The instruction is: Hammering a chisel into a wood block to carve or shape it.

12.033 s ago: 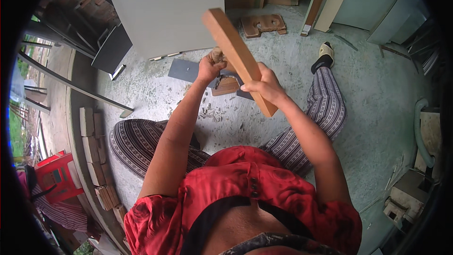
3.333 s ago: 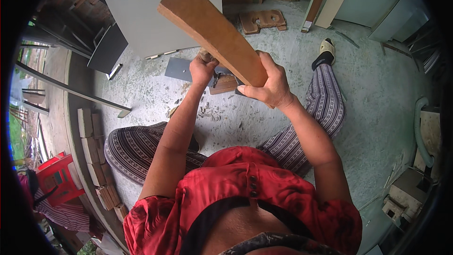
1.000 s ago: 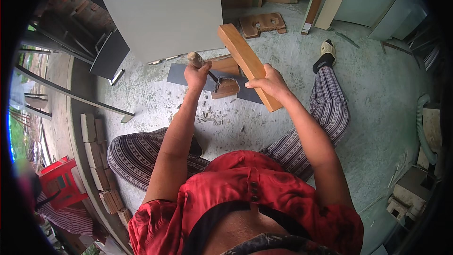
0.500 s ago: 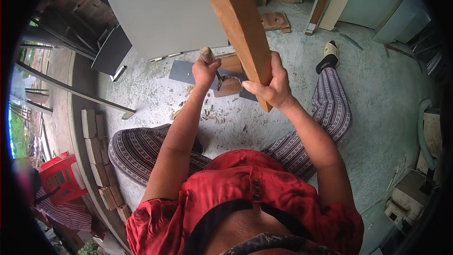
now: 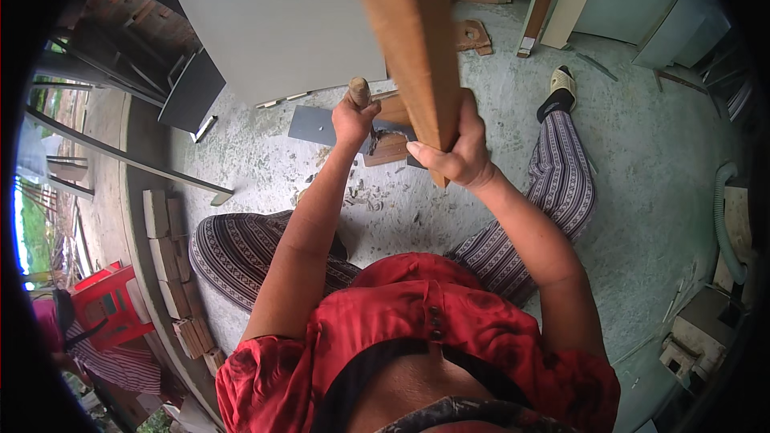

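My left hand (image 5: 353, 122) is closed around a tool with a rounded wooden handle (image 5: 359, 90), held upright over a small wooden block (image 5: 387, 149). The block lies on a flat grey plate (image 5: 313, 123) on the concrete floor between my legs. My right hand (image 5: 459, 157) grips the lower end of a long brown wooden plank (image 5: 411, 40). The plank is raised steeply, close to the camera, and hides part of the block and plate.
A large grey board (image 5: 281, 24) stands behind the plate. Wood chips (image 5: 353, 192) litter the floor. Stacked bricks (image 5: 164, 256) and a red plastic stool (image 5: 108, 301) are at the left. Boards (image 5: 565, 4) lean at the top right, and a hose (image 5: 722, 216) lies at the right.
My right hand has swung the plank upward, from a low slant to nearly upright and close to the camera. My left hand has stayed on the tool over the block.
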Demonstrator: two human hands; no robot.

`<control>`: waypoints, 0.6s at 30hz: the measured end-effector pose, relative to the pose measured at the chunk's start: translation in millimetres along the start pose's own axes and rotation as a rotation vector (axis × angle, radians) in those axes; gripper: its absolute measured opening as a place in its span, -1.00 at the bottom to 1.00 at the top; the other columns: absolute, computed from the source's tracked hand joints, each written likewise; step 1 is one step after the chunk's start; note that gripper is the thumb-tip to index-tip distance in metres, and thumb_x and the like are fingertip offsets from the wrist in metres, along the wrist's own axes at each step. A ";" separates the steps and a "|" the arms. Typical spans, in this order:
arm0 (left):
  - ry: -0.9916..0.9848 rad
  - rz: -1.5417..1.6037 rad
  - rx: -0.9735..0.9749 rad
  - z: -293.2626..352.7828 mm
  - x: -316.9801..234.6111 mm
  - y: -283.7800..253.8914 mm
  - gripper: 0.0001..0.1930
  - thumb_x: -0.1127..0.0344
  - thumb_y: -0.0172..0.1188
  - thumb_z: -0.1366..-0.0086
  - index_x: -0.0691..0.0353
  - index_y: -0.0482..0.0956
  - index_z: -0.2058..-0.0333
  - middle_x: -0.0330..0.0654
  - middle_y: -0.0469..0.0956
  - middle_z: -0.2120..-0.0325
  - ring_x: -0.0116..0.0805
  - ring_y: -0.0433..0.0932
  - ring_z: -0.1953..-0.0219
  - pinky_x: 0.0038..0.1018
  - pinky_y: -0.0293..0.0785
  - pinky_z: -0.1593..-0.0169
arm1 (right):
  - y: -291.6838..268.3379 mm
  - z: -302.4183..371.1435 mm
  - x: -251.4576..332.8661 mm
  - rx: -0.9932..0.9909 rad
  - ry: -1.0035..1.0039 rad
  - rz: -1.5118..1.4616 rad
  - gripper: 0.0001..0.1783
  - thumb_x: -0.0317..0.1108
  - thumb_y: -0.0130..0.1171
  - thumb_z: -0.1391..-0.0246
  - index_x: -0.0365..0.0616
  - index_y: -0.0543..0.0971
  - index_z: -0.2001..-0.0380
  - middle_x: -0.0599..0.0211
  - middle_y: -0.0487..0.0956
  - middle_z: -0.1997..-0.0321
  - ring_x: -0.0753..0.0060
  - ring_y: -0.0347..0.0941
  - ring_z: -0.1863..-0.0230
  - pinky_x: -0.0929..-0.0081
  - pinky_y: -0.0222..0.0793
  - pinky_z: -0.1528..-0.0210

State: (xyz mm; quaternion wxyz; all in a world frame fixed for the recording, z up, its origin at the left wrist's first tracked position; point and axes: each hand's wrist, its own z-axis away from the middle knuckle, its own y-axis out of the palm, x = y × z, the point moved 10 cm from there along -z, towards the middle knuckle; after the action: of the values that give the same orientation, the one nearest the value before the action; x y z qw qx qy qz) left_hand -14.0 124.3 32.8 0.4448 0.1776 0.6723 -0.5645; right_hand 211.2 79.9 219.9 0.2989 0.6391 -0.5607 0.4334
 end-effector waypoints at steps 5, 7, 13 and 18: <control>-0.013 0.024 0.044 -2.9 3.2 10.3 -0.62 0.22 0.37 0.07 0.17 0.59 0.22 -0.07 0.64 0.34 -0.15 0.62 0.21 -0.33 0.47 0.10 | 19.0 28.5 -101.4 0.533 0.570 0.608 -0.32 -0.13 0.30 0.40 -0.26 0.33 0.18 -0.03 0.56 0.33 -0.07 0.53 0.25 0.20 0.40 0.15; 0.040 0.071 -0.003 -5.7 2.9 7.3 -0.60 0.22 0.37 0.08 0.17 0.58 0.20 -0.06 0.64 0.34 -0.14 0.61 0.21 -0.31 0.47 0.10 | 12.1 14.3 -79.9 0.388 0.529 0.327 -0.34 -0.15 0.32 0.39 -0.25 0.34 0.18 0.04 0.55 0.31 0.09 0.53 0.23 0.27 0.41 0.15; 0.005 0.063 0.030 -11.6 13.3 9.8 -0.60 0.23 0.37 0.08 0.19 0.57 0.21 -0.05 0.63 0.35 -0.13 0.61 0.22 -0.31 0.46 0.10 | -3.4 -8.8 0.8 0.020 0.066 -0.041 -0.36 -0.18 0.35 0.32 -0.24 0.32 0.16 0.20 0.53 0.31 0.32 0.49 0.27 0.42 0.41 0.20; 0.010 -0.016 0.026 -5.6 -0.6 11.1 -0.62 0.23 0.38 0.07 0.20 0.58 0.23 -0.07 0.64 0.34 -0.16 0.62 0.24 -0.33 0.46 0.10 | 18.4 33.7 -116.5 0.535 0.527 0.688 -0.39 -0.18 0.33 0.34 -0.28 0.33 0.22 0.15 0.54 0.36 0.30 0.48 0.31 0.39 0.38 0.19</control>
State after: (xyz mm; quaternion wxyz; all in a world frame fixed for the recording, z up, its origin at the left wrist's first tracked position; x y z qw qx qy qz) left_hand -7.7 132.9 26.4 0.4346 0.1809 0.6684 -0.5759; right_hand 201.1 100.4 99.3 0.0961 0.3404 -0.5138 0.7816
